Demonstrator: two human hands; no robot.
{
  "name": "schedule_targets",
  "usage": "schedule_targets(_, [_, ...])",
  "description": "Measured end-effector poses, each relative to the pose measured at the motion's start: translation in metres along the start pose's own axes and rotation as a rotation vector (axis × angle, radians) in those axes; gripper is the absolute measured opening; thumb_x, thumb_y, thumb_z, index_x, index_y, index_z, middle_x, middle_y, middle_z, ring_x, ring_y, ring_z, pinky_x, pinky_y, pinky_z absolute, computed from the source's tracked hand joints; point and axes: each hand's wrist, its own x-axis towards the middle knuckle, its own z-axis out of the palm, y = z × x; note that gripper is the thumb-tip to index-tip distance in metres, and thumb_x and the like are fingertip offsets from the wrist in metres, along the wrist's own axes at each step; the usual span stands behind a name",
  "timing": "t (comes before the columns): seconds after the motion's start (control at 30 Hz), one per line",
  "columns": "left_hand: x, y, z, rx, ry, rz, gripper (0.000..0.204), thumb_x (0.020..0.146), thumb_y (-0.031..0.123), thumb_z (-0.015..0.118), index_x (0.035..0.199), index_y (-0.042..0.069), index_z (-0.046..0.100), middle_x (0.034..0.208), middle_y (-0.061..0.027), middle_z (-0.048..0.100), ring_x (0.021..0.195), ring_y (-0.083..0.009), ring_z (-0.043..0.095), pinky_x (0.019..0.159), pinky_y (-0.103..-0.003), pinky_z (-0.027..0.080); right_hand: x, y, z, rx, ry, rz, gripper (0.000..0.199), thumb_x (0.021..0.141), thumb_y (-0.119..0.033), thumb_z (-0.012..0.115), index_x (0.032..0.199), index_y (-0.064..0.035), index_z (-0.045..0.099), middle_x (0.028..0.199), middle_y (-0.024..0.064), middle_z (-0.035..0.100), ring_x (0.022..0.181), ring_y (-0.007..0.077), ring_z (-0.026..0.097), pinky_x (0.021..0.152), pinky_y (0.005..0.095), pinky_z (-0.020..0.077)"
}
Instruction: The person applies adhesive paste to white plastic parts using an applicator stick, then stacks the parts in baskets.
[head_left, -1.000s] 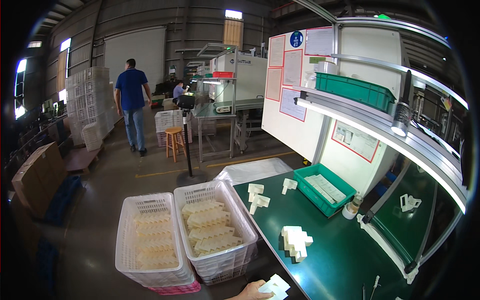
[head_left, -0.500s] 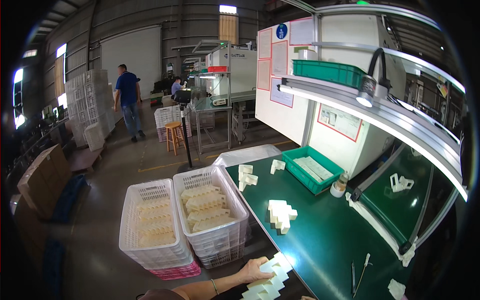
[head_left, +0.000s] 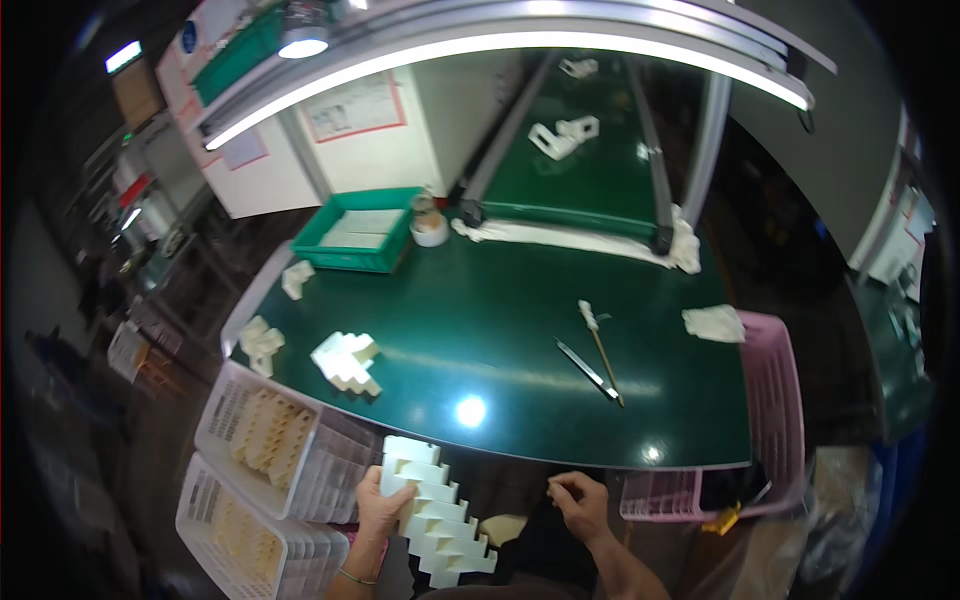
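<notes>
My left hand (head_left: 380, 505) grips a nested row of white plastic parts (head_left: 440, 515) by its left side, thumb on top. The row slants down toward my body, just in front of the green table (head_left: 480, 310). My right hand (head_left: 580, 503) hovers by the table's front edge, to the right of the row, fingers loosely curled with nothing seen in them. A small cluster of similar white parts (head_left: 346, 362) lies on the left of the table. Further left are another group (head_left: 260, 345) and a smaller white piece (head_left: 297, 280).
White crates (head_left: 330, 460) of nested parts stand at the lower left. A green tray (head_left: 385, 262) and a small jar (head_left: 430, 230) sit at the back. A knife-like tool (head_left: 587, 369), a thin stick (head_left: 603, 355) and a white cloth (head_left: 714, 323) lie right. Beyond is a conveyor (head_left: 570, 190); a pink basket (head_left: 775, 400) stands right.
My view has swung right and down toward the table. The left hand still holds the row of white parts, and my right hand has come fully into view.
</notes>
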Motion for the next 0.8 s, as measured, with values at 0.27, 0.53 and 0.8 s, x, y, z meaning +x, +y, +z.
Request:
schedule_targets(0.27, [0.007, -0.006, 0.001, -0.003, -0.029, 0.021, 0.027, 0.067, 0.003, 0.072, 0.090, 0.003, 0.058, 0.087, -0.0047, 0.063, 0.076, -0.0104, 0.059, 0.070, -0.027, 0.049, 0.044, -0.039, -0.030, -0.261, 0.113, -0.271, 0.005, 0.081, -0.004, 0.064, 0.083, -0.0002, 0.066, 0.067, 0.0032, 0.059, 0.056, 0.0068, 0.050, 0.051, 0.0230, 0.0397])
schedule_targets(0.53, [-0.013, -0.017, -0.019, 0.356, 0.138, 0.040, 0.038, 0.071, 0.032, 0.075, 0.093, 0.004, 0.061, 0.085, -0.0076, 0.065, 0.079, -0.0127, 0.060, 0.076, -0.030, 0.049, 0.191, -0.049, -0.046, -1.011, 0.204, -0.365, 0.038, 0.071, -0.021, 0.066, 0.103, -0.0016, 0.063, 0.104, 0.0174, 0.060, 0.100, 0.0339, 0.057, 0.090, 0.0391, 0.0440])
schedule_targets(0.8, [-0.049, -0.010, -0.042, 0.293, 0.260, -0.087, 0.048, 0.072, 0.040, 0.073, 0.099, 0.003, 0.060, 0.088, -0.0100, 0.066, 0.082, -0.0173, 0.064, 0.077, -0.030, 0.048, 0.228, -0.074, -0.043, -1.542, -0.009, 0.154, 0.026, 0.081, -0.022, 0.052, 0.094, -0.0049, 0.067, 0.097, 0.0231, 0.064, 0.098, 0.0387, 0.061, 0.079, 0.0472, 0.0488])
